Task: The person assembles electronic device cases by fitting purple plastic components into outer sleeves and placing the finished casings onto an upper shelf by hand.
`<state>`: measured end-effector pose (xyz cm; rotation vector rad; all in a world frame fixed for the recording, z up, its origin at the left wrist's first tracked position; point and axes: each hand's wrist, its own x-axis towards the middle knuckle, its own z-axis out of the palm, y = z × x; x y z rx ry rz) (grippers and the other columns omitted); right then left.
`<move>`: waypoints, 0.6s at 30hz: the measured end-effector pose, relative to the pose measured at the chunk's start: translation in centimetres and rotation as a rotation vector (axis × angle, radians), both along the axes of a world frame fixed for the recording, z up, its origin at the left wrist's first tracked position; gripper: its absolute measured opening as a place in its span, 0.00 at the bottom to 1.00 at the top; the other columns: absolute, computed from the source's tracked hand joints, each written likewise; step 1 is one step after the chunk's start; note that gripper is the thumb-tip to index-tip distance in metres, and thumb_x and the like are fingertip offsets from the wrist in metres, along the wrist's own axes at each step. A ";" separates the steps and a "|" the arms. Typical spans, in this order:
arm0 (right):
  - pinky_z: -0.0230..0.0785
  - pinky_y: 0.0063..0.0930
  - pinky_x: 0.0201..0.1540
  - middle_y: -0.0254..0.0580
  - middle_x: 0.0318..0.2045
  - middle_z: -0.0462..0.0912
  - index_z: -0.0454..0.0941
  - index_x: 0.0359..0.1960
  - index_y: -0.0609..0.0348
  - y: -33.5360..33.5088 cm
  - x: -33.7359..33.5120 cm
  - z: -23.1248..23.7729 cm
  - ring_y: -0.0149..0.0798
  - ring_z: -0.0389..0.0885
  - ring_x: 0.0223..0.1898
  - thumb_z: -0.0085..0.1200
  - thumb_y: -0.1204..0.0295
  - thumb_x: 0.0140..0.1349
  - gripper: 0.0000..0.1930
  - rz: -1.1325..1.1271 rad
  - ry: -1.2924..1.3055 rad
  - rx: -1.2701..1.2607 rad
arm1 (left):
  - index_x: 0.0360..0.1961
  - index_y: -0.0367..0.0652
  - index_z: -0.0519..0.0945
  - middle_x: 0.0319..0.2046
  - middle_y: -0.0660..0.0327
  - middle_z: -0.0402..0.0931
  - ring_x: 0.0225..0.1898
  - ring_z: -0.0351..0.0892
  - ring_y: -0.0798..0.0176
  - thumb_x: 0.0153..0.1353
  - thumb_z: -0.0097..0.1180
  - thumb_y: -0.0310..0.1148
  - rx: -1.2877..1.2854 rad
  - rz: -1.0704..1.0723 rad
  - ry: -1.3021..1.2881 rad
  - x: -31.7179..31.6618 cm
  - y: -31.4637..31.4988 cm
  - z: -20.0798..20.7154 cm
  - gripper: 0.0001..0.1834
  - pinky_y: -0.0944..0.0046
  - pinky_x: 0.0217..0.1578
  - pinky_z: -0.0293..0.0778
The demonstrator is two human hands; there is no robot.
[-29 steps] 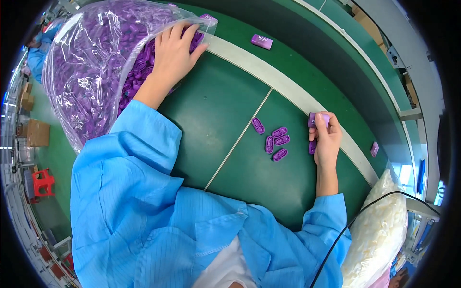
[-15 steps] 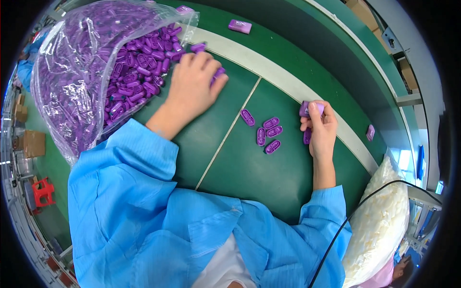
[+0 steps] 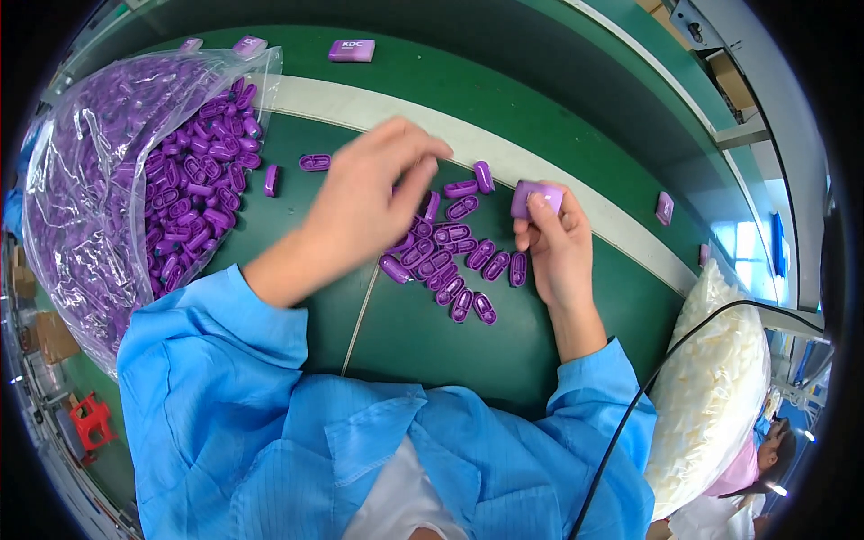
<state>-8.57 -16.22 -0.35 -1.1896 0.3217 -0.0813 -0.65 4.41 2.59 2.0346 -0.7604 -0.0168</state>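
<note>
Purple oval shells (image 3: 434, 265) are scattered mid-frame, likely for easy reach; purple block (image 3: 530, 193) is clamped by right hand's (image 3: 564, 245) fingers; left hand (image 3: 373, 187) blurred, finger state unclear.

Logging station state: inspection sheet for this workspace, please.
Surface: green tabletop with a pale seam, white strip along its far edge.
Job's things: loose purple pieces, mostly mid-table; more in open clear bag, left.
Clutter: purple blocks beyond white strip; bag of pale pieces, right.
Hands: left hand blurred above pieces, grip unclear; right hand holds light-purple block.
Cables: black cable crosses bag of pale pieces.
Surroundings: red stool, cardboard box, left.
</note>
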 end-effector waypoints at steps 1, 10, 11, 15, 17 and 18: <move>0.66 0.16 0.24 0.35 0.24 0.76 0.70 0.39 0.61 -0.7 0.4 0.0 0.24 0.73 0.23 0.52 0.70 0.62 0.08 0.041 -0.027 -0.044 | 0.38 0.37 0.78 0.38 0.54 0.75 0.39 0.76 0.52 0.55 0.54 0.29 -0.002 -0.008 0.003 1.5 -0.5 0.1 0.11 0.59 0.40 0.71; 0.67 0.15 0.25 0.34 0.24 0.76 0.71 0.38 0.60 -2.3 1.1 0.0 0.23 0.73 0.23 0.53 0.69 0.61 0.08 -0.012 -0.048 -0.057 | 0.36 0.39 0.80 0.39 0.54 0.75 0.36 0.78 0.51 0.48 0.57 0.23 0.406 -0.470 -0.423 3.2 -5.6 -0.6 0.11 0.59 0.39 0.75; 0.67 0.15 0.25 0.34 0.25 0.77 0.71 0.38 0.60 -2.3 1.1 0.0 0.23 0.73 0.23 0.53 0.70 0.61 0.09 0.011 -0.044 -0.061 | 0.36 0.39 0.80 0.39 0.54 0.75 0.36 0.78 0.51 0.48 0.57 0.23 0.404 -0.475 -0.422 3.0 -5.9 -0.4 0.11 0.59 0.39 0.75; 0.68 0.15 0.26 0.35 0.27 0.77 0.71 0.39 0.61 -2.3 0.9 -0.1 0.24 0.74 0.24 0.53 0.70 0.61 0.09 0.002 -0.043 -0.080 | 0.36 0.37 0.80 0.39 0.52 0.75 0.34 0.79 0.53 0.47 0.58 0.24 0.608 -0.410 -0.420 2.4 -6.7 -0.2 0.12 0.62 0.36 0.76; 0.69 0.15 0.28 0.37 0.30 0.78 0.71 0.41 0.62 -2.5 0.8 -0.1 0.25 0.76 0.27 0.53 0.71 0.61 0.10 0.053 -0.033 -0.049 | 0.36 0.36 0.79 0.39 0.53 0.75 0.32 0.79 0.56 0.48 0.58 0.25 0.560 -0.377 -0.424 2.4 -6.3 0.0 0.12 0.63 0.34 0.76; 0.69 0.15 0.28 0.37 0.30 0.78 0.71 0.41 0.62 -2.5 0.8 0.2 0.25 0.76 0.27 0.53 0.71 0.61 0.10 0.056 -0.037 -0.051 | 0.37 0.35 0.79 0.37 0.55 0.76 0.31 0.79 0.59 0.50 0.58 0.26 0.347 -0.343 -0.142 2.5 -5.7 0.5 0.11 0.65 0.33 0.76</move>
